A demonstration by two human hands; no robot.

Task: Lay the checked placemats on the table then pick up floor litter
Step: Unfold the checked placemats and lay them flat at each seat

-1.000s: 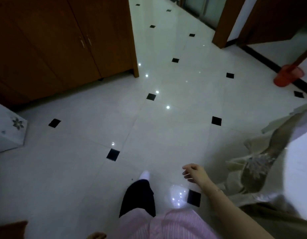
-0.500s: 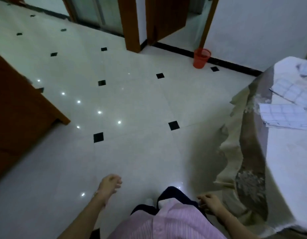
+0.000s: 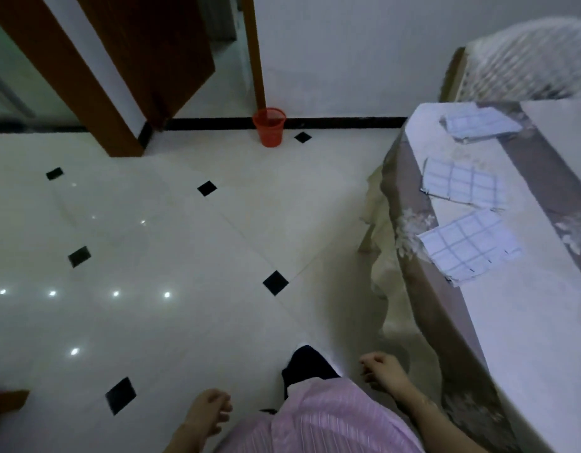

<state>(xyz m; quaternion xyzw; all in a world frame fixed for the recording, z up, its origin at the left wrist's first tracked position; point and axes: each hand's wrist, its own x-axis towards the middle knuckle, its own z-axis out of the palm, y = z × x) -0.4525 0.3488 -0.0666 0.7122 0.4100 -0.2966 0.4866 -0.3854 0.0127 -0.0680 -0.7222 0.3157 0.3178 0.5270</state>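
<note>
Three white placemats with a blue check lie in a row on the table (image 3: 527,322) at the right: the nearest placemat (image 3: 469,245), the middle placemat (image 3: 459,183) and the farthest placemat (image 3: 478,124). My left hand (image 3: 209,411) hangs low at the bottom centre, fingers loosely curled, holding nothing. My right hand (image 3: 382,371) hangs beside the table's draped cloth, also loosely curled and empty. I see no litter on the floor in this view.
A red mesh waste basket (image 3: 269,127) stands against the far wall by a wooden door frame (image 3: 258,53). An open brown door (image 3: 158,50) is at the upper left. A white slatted chair (image 3: 531,60) stands behind the table. Glossy white tiles with black insets cover the floor.
My view has swung to the right, from the wooden cupboards to the table and the far wall. All three placemats and the red basket have come into view. Both hands stay low and empty.
</note>
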